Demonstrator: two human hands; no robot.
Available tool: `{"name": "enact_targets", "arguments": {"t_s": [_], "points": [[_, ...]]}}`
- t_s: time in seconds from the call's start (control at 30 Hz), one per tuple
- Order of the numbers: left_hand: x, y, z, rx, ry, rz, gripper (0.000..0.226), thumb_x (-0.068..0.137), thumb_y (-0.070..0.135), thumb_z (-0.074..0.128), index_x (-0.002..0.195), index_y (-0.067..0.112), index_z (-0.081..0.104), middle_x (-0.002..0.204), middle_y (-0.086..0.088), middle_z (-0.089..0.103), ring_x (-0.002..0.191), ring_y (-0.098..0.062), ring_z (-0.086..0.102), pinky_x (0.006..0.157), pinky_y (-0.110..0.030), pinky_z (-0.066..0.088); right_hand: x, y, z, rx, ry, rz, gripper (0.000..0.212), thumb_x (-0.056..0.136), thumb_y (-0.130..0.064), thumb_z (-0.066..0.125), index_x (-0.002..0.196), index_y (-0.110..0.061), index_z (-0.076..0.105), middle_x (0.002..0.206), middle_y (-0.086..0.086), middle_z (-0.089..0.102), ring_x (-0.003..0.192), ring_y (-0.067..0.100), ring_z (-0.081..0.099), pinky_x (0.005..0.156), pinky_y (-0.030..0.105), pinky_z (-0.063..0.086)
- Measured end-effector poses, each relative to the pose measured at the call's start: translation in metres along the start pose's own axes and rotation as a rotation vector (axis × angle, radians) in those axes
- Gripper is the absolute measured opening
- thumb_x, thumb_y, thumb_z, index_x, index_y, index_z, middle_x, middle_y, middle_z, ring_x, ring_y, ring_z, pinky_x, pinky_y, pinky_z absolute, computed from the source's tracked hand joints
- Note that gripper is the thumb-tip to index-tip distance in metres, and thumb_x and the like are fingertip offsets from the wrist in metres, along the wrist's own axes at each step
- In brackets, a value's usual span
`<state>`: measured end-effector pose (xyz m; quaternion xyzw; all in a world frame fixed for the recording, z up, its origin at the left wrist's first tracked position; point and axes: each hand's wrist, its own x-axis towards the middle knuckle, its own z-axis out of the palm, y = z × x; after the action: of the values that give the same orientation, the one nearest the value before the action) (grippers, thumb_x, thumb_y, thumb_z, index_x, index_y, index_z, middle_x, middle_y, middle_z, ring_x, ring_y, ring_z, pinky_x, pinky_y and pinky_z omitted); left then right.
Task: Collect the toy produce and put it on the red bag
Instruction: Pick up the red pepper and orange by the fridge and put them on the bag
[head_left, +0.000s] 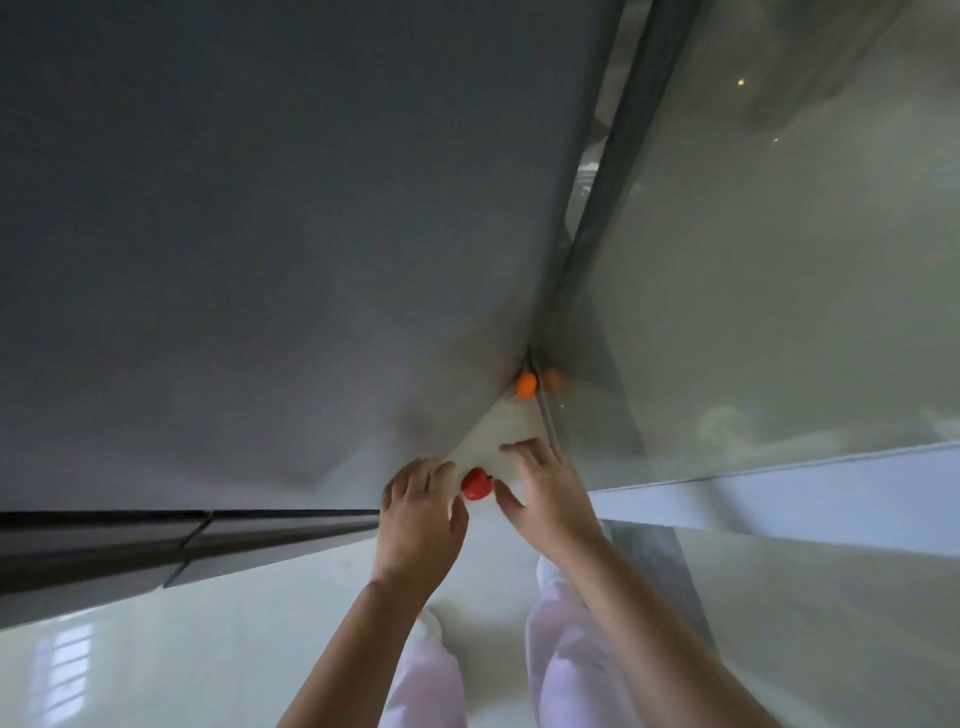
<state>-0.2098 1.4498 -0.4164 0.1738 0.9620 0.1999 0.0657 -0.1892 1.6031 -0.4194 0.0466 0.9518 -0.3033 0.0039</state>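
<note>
Early days: left hand (421, 512) and right hand (545, 493), both spread, flank a red toy (476, 484); orange toy (526, 384) waits, bag unseen.

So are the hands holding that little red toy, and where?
Not clearly. The small red toy fruit sits between the left hand and the right hand, whose fingers are open around it. Whether either thumb touches it cannot be told.

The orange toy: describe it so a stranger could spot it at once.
Follow the dark vertical frame down to where it meets the pale floor in the corner. The orange toy sits right at its base, beyond both hands. Unlike the red toy between the hands, it is orange and nobody is near it.
</note>
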Motion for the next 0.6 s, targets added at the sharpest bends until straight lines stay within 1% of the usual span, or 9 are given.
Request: {"name": "enact_targets", "arguments": {"t_s": [0.07, 0.17, 0.2, 0.27, 0.3, 0.37, 0.47, 0.6], "points": [[0.006, -0.005, 0.032, 0.001, -0.007, -0.030, 0.030, 0.065, 0.008, 0.063, 0.095, 0.003, 0.064, 0.093, -0.015, 0.067, 0.088, -0.038, 0.063, 0.076, -0.047, 0.050, 0.008, 0.025, 0.024, -0.008, -0.045, 0.005, 0.033, 0.069, -0.015, 0.067, 0.100, -0.004, 0.062, 0.094, 0.015, 0.065, 0.084, 0.037, 0.061, 0.072, 0.039, 0.051], [0.016, -0.021, 0.086, 0.020, -0.015, -0.058, 0.031, 0.065, 0.011, 0.063, 0.095, 0.002, 0.065, 0.093, -0.015, 0.067, 0.087, -0.038, 0.064, 0.076, -0.047, 0.051, 0.020, 0.065, 0.065, -0.034, -0.082, 0.021, 0.036, 0.071, -0.014, 0.069, 0.104, -0.004, 0.060, 0.098, 0.015, 0.064, 0.088, 0.036, 0.061, 0.074, 0.040, 0.050], [0.019, -0.028, 0.105, 0.026, -0.022, -0.052, 0.031, 0.064, 0.009, 0.067, 0.094, 0.002, 0.066, 0.092, -0.015, 0.067, 0.086, -0.038, 0.064, 0.075, -0.047, 0.051, 0.024, 0.079, 0.079, -0.040, -0.084, 0.024, 0.036, 0.071, -0.014, 0.069, 0.105, -0.004, 0.060, 0.099, 0.016, 0.064, 0.089, 0.036, 0.060, 0.075, 0.041, 0.050], [0.025, -0.044, 0.142, 0.030, -0.043, -0.048, 0.037, 0.059, 0.003, 0.078, 0.094, 0.002, 0.066, 0.092, -0.015, 0.067, 0.086, -0.037, 0.065, 0.075, -0.047, 0.052, 0.032, 0.106, 0.109, -0.048, -0.086, 0.029, 0.036, 0.071, -0.012, 0.070, 0.105, -0.004, 0.060, 0.100, 0.016, 0.064, 0.090, 0.037, 0.060, 0.075, 0.041, 0.051], [0.028, -0.053, 0.160, 0.029, -0.051, -0.052, 0.040, 0.056, 0.002, 0.080, 0.093, 0.002, 0.066, 0.091, -0.015, 0.067, 0.085, -0.037, 0.065, 0.075, -0.047, 0.052, 0.036, 0.118, 0.124, -0.049, -0.087, 0.033, 0.037, 0.072, -0.013, 0.070, 0.106, -0.005, 0.060, 0.101, 0.016, 0.063, 0.092, 0.036, 0.060, 0.076, 0.041, 0.051], [0.037, -0.071, 0.194, 0.032, -0.073, -0.051, 0.042, 0.054, 0.002, 0.082, 0.093, 0.001, 0.066, 0.091, -0.014, 0.067, 0.084, -0.036, 0.065, 0.074, -0.045, 0.052, 0.045, 0.139, 0.154, -0.053, -0.094, 0.042, 0.038, 0.076, -0.015, 0.068, 0.111, -0.005, 0.058, 0.107, 0.016, 0.062, 0.098, 0.035, 0.058, 0.081, 0.041, 0.050], [0.051, -0.095, 0.247, 0.038, -0.128, -0.053, 0.041, 0.056, 0.006, 0.082, 0.094, 0.003, 0.066, 0.092, -0.014, 0.067, 0.085, -0.034, 0.065, 0.075, -0.044, 0.053, 0.060, 0.173, 0.197, -0.094, -0.127, 0.033, 0.042, 0.081, -0.021, 0.063, 0.119, -0.005, 0.053, 0.117, 0.015, 0.059, 0.109, 0.034, 0.053, 0.091, 0.041, 0.044], [0.070, -0.124, 0.319, 0.048, -0.180, 0.009, 0.031, 0.067, 0.015, 0.076, 0.095, 0.007, 0.066, 0.095, -0.010, 0.067, 0.090, -0.029, 0.064, 0.080, -0.039, 0.051, 0.085, 0.219, 0.251, -0.062, -0.147, 0.142, 0.048, 0.088, -0.033, 0.051, 0.131, -0.011, 0.042, 0.133, 0.008, 0.046, 0.122, 0.027, 0.039, 0.099, 0.037, 0.036]]}}
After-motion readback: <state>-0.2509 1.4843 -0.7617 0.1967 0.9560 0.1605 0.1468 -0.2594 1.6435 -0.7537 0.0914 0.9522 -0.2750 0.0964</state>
